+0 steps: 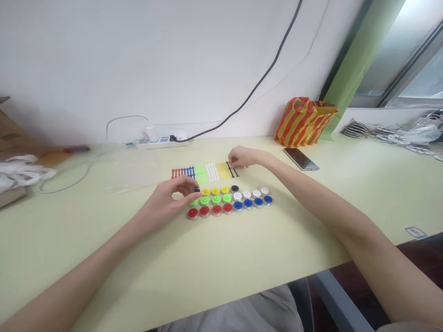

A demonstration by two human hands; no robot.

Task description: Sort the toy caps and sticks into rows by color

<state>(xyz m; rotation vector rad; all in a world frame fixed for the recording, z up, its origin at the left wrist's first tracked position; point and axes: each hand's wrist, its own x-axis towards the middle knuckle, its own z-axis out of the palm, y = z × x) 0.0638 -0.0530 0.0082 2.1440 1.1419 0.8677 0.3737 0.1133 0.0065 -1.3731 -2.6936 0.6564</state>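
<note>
My left hand [175, 193] is closed in a pinch around a small black piece [197, 189], mostly hidden by the fingers, at the left end of rows of small clear round pots with coloured tops. The front row has red tops [204, 210] and blue tops [248, 203]; behind are green tops [216, 199] and white tops [246, 195], then yellow tops [215, 191] and one black top [235, 188]. Farther back, my right hand [240, 157] pinches at thin black sticks [232, 170], the rightmost of several red, blue, green, white and yellow sticks [212, 172].
A phone [301, 158] lies on the right before a red and yellow striped bag [304, 122]. By the wall, a power strip [162, 142] has a black cable [256, 85] plugged in. Clear plastic [129, 166] lies left on the pale table [221, 258].
</note>
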